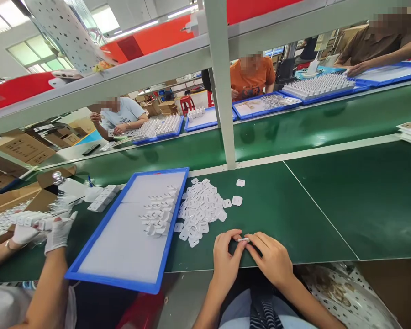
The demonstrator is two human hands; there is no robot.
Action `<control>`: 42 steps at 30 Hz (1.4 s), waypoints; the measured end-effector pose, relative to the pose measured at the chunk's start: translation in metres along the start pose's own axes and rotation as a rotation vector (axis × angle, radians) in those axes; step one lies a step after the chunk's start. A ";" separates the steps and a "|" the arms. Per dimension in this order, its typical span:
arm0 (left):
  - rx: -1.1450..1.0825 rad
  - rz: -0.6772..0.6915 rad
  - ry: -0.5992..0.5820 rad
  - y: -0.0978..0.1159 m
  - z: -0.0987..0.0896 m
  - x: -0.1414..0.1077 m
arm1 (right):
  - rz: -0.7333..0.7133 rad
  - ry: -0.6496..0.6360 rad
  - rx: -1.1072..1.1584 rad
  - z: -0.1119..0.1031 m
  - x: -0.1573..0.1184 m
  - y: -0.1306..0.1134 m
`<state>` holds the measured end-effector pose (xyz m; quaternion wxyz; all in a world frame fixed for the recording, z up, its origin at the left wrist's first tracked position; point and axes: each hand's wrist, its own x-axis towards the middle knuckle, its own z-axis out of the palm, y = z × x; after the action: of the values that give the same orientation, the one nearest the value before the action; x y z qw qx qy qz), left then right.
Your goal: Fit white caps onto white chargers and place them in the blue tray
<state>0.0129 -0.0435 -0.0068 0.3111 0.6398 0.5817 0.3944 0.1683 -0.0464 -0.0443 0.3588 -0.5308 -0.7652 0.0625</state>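
Note:
Between the fingertips of my left hand and my right hand is a small flat white plastic plate, seen nearly edge-on. Both hands are closed in a pinch on it, just over the table's front edge. Beyond them and to the left lies a heap of similar white square plates, each with rounded corners and a slot-like mark. A few loose plates lie apart at the right of the heap. Left of it, a blue-rimmed tray holds rows of white pronged plug pieces.
At the left, a co-worker's white-gloved hands hold a row of white pieces beside a cardboard box. A shelf post rises at the table's back. Across the green conveyor belt, several people sit behind blue trays.

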 end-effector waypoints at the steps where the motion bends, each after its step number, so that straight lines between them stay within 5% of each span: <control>1: 0.003 0.010 0.000 0.000 0.000 0.000 | -0.001 -0.002 -0.005 -0.001 0.000 0.001; 19: 0.155 0.067 -0.093 0.009 0.000 0.003 | 0.179 -0.033 0.221 -0.016 0.004 -0.002; 23: 0.312 0.220 -0.081 0.013 -0.018 0.037 | 0.298 -0.013 0.349 -0.017 0.006 -0.003; 27: 0.537 0.376 -0.219 0.023 -0.036 0.100 | 0.417 0.020 0.507 -0.019 0.006 -0.002; 31: 0.638 0.440 -0.385 0.025 -0.032 0.146 | 0.493 0.071 0.670 -0.022 0.008 0.002; 42: 0.774 0.551 -0.655 0.025 -0.015 0.178 | 0.575 0.152 1.090 -0.034 0.019 0.018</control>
<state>0.0144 0.1285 0.0472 0.1041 0.9236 0.3689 0.0006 0.1999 -0.0323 -0.0187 0.6005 -0.4592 -0.4218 0.5006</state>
